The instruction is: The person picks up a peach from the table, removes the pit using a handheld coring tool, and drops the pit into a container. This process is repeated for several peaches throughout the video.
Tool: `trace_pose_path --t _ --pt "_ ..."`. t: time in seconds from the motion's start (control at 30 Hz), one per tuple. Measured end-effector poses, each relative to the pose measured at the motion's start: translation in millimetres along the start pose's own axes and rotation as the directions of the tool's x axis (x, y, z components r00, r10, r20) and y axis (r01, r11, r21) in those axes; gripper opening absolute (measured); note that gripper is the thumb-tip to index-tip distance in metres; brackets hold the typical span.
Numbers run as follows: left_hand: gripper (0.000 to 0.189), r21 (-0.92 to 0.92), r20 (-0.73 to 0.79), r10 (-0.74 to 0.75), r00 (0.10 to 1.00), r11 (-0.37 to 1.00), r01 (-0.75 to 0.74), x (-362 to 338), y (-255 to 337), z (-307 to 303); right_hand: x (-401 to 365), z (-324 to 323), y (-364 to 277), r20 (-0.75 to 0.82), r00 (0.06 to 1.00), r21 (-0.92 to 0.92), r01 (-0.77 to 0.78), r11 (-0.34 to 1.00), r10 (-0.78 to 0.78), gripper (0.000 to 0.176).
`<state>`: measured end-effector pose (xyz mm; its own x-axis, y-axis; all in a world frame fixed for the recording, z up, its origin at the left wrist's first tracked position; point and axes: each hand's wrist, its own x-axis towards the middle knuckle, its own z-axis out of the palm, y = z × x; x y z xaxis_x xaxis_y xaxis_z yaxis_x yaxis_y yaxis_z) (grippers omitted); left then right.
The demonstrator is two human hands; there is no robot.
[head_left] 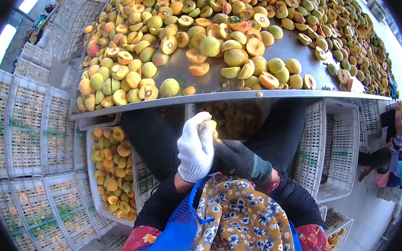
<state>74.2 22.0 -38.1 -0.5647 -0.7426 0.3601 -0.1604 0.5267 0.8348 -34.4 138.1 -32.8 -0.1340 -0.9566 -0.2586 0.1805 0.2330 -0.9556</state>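
My left hand (pixel 196 148), in a white knit glove, is closed around a small yellow piece of peach (pixel 212 125) above my lap. Close beside it, my right hand (pixel 241 159) wears a dark glove with a green cuff. Its fingers are curled in near the fruit, and what they grip is hidden. In front of both hands lies a metal table (pixel 292 50) heaped with yellow-green peaches (pixel 169 45), many of them halved with brown centres showing. Dark, blurred fruit scraps (pixel 234 118) lie below the table edge between my legs.
A white crate (pixel 90 164) of peach halves stands to my left, beside stacked crates (pixel 26 121). Another white crate (pixel 311 153) stands to my right. The table's raised metal rim (pixel 241 96) runs just beyond my hands. Another person (pixel 392 154) sits at far right.
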Motion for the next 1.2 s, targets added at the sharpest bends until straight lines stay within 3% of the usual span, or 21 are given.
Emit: trace_pose_path --t 0.03,0.17,0.23,0.3,0.33,0.4,0.47,0.5,0.53,0.6,0.63,0.7,0.8,0.87,0.93,0.97,1.0,1.03,1.1,1.17,1.2 --pt "0.020 -0.022 0.026 -0.029 0.999 0.999 0.030 0.1 0.1 -0.5 -0.9 1.0 -4.5 0.002 0.985 0.180 -0.173 0.968 0.175 0.051" --pt "0.024 0.022 0.217 -0.231 0.949 0.972 0.232 2.0 -3.8 -2.7 2.3 -8.5 17.3 0.098 0.976 0.272 -0.215 0.938 0.195 0.051" --pt "0.025 0.051 0.140 -0.126 0.982 0.991 0.120 -4.3 -3.7 1.8 1.7 -12.0 24.3 0.151 0.962 0.359 -0.267 0.894 0.226 0.047" --pt "0.026 0.075 0.073 0.068 0.995 0.995 -0.073 -8.0 -1.7 2.5 -1.0 -8.3 31.4 0.113 0.993 0.461 -0.091 0.883 0.044 0.042" --pt "0.025 0.056 0.093 0.074 0.993 0.995 -0.080 -7.3 -1.8 2.3 -1.7 -6.0 31.9 0.086 0.995 0.506 -0.001 0.863 -0.049 0.039" --pt "0.024 0.012 0.132 0.094 0.987 0.995 -0.096 -5.2 -4.5 3.9 -3.8 -5.9 24.9 0.140 0.984 0.674 -0.179 0.717 0.114 0.033" --pt "0.024 -0.213 0.323 -0.284 0.903 0.908 0.362 -5.0 -7.1 6.9 -6.1 -11.0 26.7 0.236 0.941 0.767 -0.334 0.548 0.243 0.032" --pt "0.026 -0.266 0.324 -0.268 0.907 0.895 0.359 -8.5 -10.7 9.9 -5.2 -13.8 40.0 0.273 0.942 0.784 -0.335 0.523 0.195 0.029" --pt "0.029 -0.313 0.328 -0.258 0.909 0.878 0.362 -12.6 -15.1 11.4 -7.1 -3.9 17.6 0.138 0.938 0.762 -0.305 0.571 0.317 0.027" --pt "0.035 -0.415 0.376 -0.219 0.900 0.829 0.374 -12.9 -17.1 10.7 -13.8 -12.0 30.6 0.338 0.937 0.856 -0.346 0.385 0.090 0.029" --pt "0.035 -0.441 0.363 -0.202 0.909 0.822 0.359 -12.0 -15.7 12.1 -9.5 -13.7 37.1 0.460 0.870 0.874 -0.410 0.261 -0.175 0.029" --pt "0.038 -0.474 0.351 -0.175 0.920 0.814 0.336 -8.6 -9.5 12.4 -15.3 -13.2 42.8 0.318 0.948 0.884 -0.304 0.354 0.020 0.027" --pt "0.041 -0.568 0.461 -0.025 0.887 0.760 0.316 -2.1 -16.8 3.5 -17.9 -2.9 20.8 0.295 0.939 0.907 -0.333 0.257 0.176 0.026" --pt "0.042 -0.568 0.475 -0.075 0.877 0.735 0.371 4.7 -11.2 1.9 -13.3 -6.1 30.7 0.454 0.886 0.889 -0.443 0.113 -0.097 0.028" --pt "0.041 -0.398 0.339 0.005 0.941 0.907 0.139 10.0 0.2 -3.3 -11.2 -5.9 29.9 0.410 0.912 0.892 -0.405 0.201 0.021 0.028" --pt "0.041 -0.391 0.364 -0.094 0.927 0.888 0.243 8.9 1.6 -9.3 -7.4 -2.8 28.3 0.388 0.919 0.887 -0.393 0.240 0.073 0.028" --pt "0.041 -0.348 0.306 -0.059 0.950 0.922 0.169 8.2 8.9 -16.1 -6.3 2.3 20.3 0.361 0.915 0.871 -0.400 0.286 0.180 0.028" --pt "0.040 -0.383 0.316 -0.129 0.940 0.889 0.251 3.4 10.2 -21.7 -8.6 8.1 6.6 0.327 0.901 0.849 -0.413 0.330 0.286 0.029" --pt "0.040 -0.429 0.310 -0.261 0.914 0.820 0.380 -2.9 4.9 -29.2 -2.9 10.6 19.7 0.475 0.869 0.857 -0.493 0.151 0.141 0.024" --pt "0.040 -0.453 0.281 -0.389 0.877 0.752 0.479 -5.1 -1.7 -32.9 1.4 10.2 18.4 0.442 0.893 0.858 -0.447 0.253 0.080 0.020" --pt "0.040 -0.522 0.216 -0.449 0.867 0.697 0.491 0.6 -1.5 -39.5 -0.4 5.3 11.3 0.416 0.908 0.883 -0.414 0.222 0.037 0.019"
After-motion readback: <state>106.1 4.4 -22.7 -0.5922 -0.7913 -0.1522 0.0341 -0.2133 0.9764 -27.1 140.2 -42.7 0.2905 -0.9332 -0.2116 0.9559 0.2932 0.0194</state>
